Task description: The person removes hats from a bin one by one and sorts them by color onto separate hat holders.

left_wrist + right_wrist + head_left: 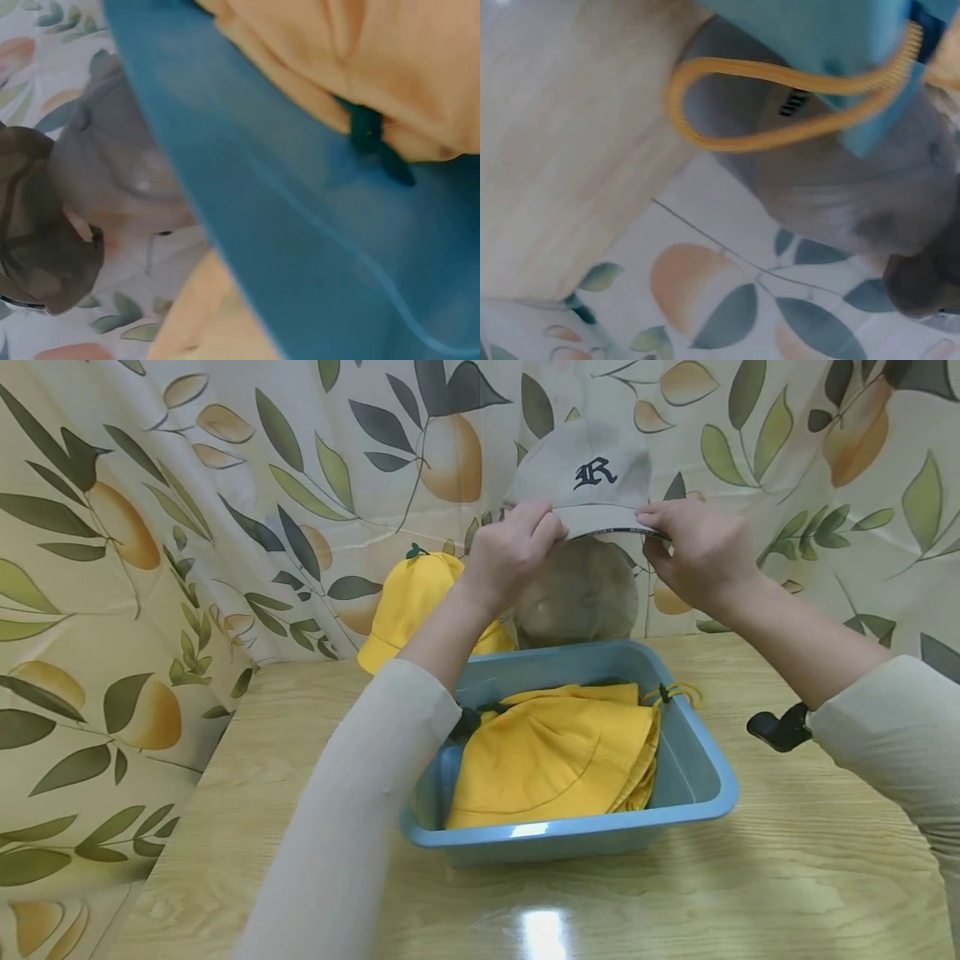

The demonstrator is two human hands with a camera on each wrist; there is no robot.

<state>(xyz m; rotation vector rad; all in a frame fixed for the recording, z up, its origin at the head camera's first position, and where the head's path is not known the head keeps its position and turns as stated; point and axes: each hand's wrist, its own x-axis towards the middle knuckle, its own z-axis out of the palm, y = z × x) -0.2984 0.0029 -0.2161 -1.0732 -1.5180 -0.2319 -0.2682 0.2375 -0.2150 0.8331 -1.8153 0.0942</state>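
Note:
Both hands hold a light grey baseball cap [592, 468] with a dark letter R on its front, up above the back rim of a basin. My left hand [517, 547] pinches one side of the brim, my right hand [701, 547] the other side. Below and behind it stands a second greyish cap [577, 593] against the curtain; it also shows as a grey cap [120, 150] in the left wrist view and a grey cap [840, 180] in the right wrist view. Neither wrist view shows the hands.
A blue plastic basin [712, 777] on the wooden table [247, 793] holds yellow cloth hats [555, 752]. Another yellow hat [416, 597] with a green leaf top stands behind left. A yellow cord [735, 142] loops over the basin's corner. A leaf-and-fruit curtain [300, 502] hangs behind.

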